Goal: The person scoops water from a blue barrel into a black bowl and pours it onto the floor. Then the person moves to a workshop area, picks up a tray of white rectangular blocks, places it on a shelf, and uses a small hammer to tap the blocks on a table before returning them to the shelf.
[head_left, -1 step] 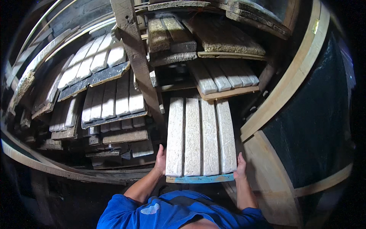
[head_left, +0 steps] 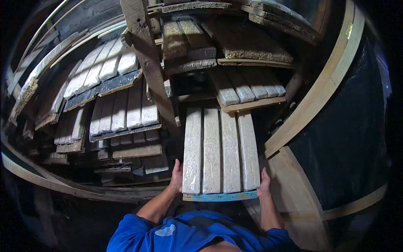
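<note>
Dim wooden racking (head_left: pixel 147 63) fills the background. A flat wooden board with a blue front edge (head_left: pixel 220 196) is gripped at its sides by the left hand (head_left: pixel 176 176) and right hand (head_left: pixel 264 183), fingers closed on it. Four long pale plastic-wrapped blocks (head_left: pixel 220 151) are carried on it, below loaded shelves (head_left: pixel 247 90).

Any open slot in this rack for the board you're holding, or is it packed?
The dark gap right of the wooden post, between the upper stacked boards and the loaded shelf, looks free. The left bays are crowded with loaded boards. Both hands, left hand and right hand, grip the four-slab board.
</note>
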Available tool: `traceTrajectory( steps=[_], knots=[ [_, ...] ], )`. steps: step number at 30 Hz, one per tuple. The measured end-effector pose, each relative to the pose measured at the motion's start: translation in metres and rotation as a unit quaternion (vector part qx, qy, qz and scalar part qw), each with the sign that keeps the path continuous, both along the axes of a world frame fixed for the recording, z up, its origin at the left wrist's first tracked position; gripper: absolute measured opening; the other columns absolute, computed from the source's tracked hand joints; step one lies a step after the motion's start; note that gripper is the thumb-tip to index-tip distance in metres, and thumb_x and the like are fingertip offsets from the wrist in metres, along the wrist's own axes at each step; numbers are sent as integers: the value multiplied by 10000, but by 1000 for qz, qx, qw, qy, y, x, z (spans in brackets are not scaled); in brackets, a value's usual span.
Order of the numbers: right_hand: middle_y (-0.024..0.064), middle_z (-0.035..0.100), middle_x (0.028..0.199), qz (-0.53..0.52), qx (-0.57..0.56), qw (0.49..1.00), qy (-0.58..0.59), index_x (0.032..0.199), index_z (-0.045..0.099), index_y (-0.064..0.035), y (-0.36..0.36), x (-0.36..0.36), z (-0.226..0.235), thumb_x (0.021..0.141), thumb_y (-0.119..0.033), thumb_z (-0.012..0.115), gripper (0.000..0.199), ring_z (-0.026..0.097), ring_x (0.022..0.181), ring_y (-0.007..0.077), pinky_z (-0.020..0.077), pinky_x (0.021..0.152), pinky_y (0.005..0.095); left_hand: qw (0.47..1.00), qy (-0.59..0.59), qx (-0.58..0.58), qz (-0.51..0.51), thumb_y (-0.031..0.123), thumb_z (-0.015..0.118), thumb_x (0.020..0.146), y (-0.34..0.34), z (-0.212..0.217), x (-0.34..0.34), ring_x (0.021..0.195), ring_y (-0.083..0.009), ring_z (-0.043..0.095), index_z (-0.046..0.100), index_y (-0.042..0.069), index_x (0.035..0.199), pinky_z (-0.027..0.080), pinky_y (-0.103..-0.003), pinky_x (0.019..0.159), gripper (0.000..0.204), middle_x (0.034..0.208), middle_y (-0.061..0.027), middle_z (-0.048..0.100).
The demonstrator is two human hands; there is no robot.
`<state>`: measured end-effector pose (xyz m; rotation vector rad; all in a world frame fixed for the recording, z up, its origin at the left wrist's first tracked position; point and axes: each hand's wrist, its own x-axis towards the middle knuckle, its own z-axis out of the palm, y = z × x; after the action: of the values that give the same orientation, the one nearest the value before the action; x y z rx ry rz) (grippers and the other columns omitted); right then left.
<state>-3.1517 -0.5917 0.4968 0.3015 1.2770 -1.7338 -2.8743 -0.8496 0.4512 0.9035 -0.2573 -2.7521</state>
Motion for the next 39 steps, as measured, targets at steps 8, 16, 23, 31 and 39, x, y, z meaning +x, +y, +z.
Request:
traceTrajectory(
  steps=[8,16,23,31,39],
  knots=[
    [128,642,1196,39,-8,999,24,1235,582,7,-68,-69,-46,975,-484,455,571,609,1095,250,460,969,392,998,10,17,56,746,425,854,-43,-22,-43,1207,-350,544,430,23,1408,406,-478,1048,911,1366,-189,526],
    [124,598,1266,67,-28,997,14,1271,547,22,-137,-128,-103,972,-462,491,571,558,1164,237,408,1023,377,994,3,-23,104,736,396,877,-97,-43,-77,1208,-334,541,463,33,1387,410,-471,1037,871,1344,-164,551],
    [128,566,1308,105,-47,993,-5,1301,513,27,-184,-152,-126,968,-488,474,614,544,1186,247,388,1044,395,989,-32,-21,144,700,398,898,-128,-73,-89,1144,-321,565,498,34,1343,435,-462,991,808,1273,-147,591],
    [148,634,1190,102,-2,995,-4,1222,552,36,-207,-158,-121,946,-539,477,642,611,1074,253,446,970,368,982,-55,-86,161,709,374,899,-131,-74,-92,1156,-304,555,492,40,1355,413,-418,1016,819,1314,-130,568],
    [139,678,1094,101,-27,994,-5,1119,614,17,-227,-163,-119,939,-539,478,601,643,989,263,474,913,358,980,-75,-86,165,707,301,913,-135,-73,-94,1212,-327,522,416,70,1422,393,-445,1045,824,1373,-134,524]
  ],
)
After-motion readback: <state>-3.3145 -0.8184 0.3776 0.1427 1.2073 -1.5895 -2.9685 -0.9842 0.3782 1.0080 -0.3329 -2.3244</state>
